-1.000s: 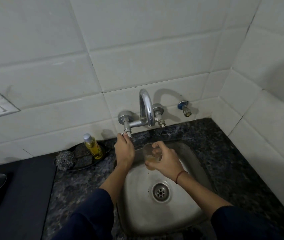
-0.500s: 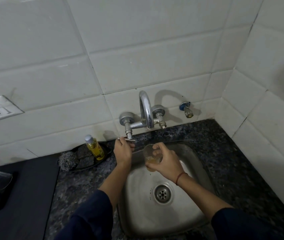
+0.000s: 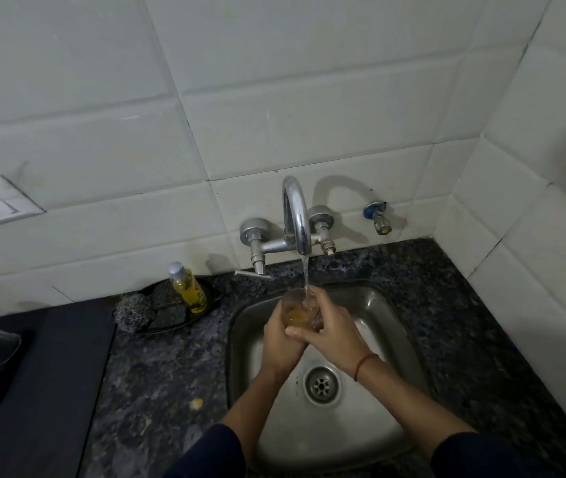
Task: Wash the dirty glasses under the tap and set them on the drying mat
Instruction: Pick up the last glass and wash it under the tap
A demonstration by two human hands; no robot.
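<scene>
Water now pours from the tap [image 3: 296, 215], and the left hand [image 3: 282, 334] has come off the lever [image 3: 252, 273] to join the right hand [image 3: 331, 327] on the glass [image 3: 298, 309]. Both hands wrap it now: left fingers curled tight round its left side, right fingers closed over the right side and lower edge, the two overlapping beneath it. The glass sits over the back of the sink [image 3: 388, 315], right under the spout, well above the drain [image 3: 321, 385]. Its long axis runs near upright, tipped a little toward the wall, mouth pointing up at the spout, and the thin stream [image 3: 305, 270] drops straight in. It's clear, round-walled, with an amber-tinted murk inside.

Round we go on surfaces: the tap is polished chrome, a tall arched neck off a wall-mounted body with two round flanges. The sink is brushed steel, a rounded square bowl with a ringed strainer. Around it, dark speckled stone counter [image 3: 157, 381], with one small pale crumb [image 3: 196, 404] lying on it. Left of the tap, a shallow dark dish [image 3: 217, 295] carries a wiry steel scourer [image 3: 134, 308], dark scrub pads [image 3: 168, 307] and a small bottle [image 3: 187, 288] of yellow liquid, capped grey, leaning back toward the wall. Glossy white tiles [image 3: 309, 125] climb behind. A flat dark mat [image 3: 33, 391] lies far left.
</scene>
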